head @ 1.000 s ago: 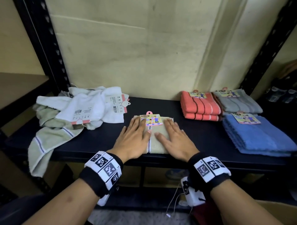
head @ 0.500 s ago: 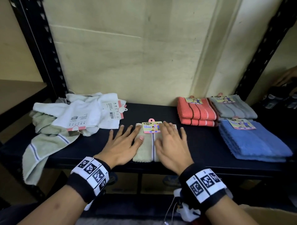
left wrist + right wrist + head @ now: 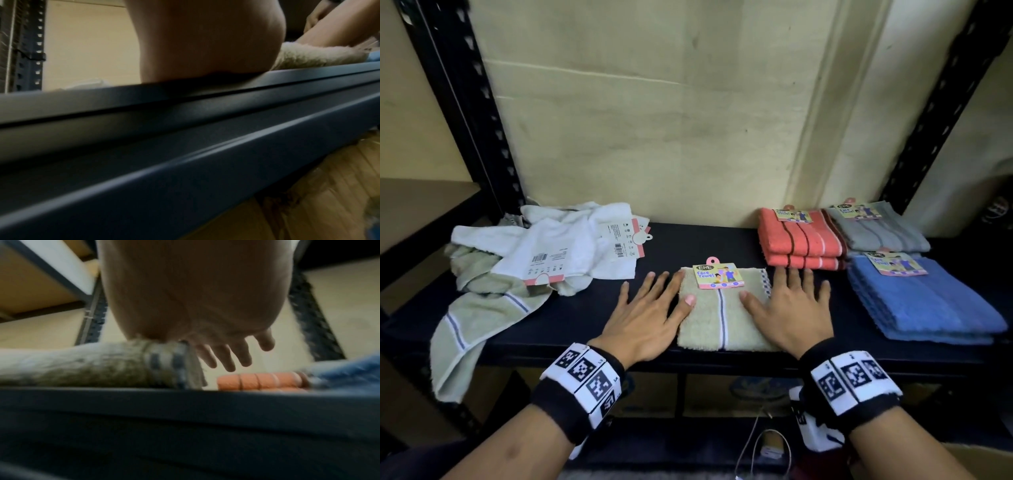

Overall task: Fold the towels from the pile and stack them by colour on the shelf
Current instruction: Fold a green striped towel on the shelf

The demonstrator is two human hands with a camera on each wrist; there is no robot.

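A folded beige-green towel with a paper label lies at the front middle of the dark shelf. My left hand lies flat with spread fingers at the towel's left edge, its thumb on the cloth. On the towel's right edge rests my right hand, flat and spread. The left wrist view shows the palm heel on the shelf edge beside the towel. The right wrist view shows straight fingers past the towel. An unfolded pile of white and green towels lies at the left.
At the right stand folded stacks: coral towels, grey towels behind, blue towels in front. One green towel from the pile hangs over the shelf's front edge. Black perforated uprights frame the shelf; a wall is behind.
Both hands have slid apart from the middle of the folded towel to its left and right edges. The towel stays in place.
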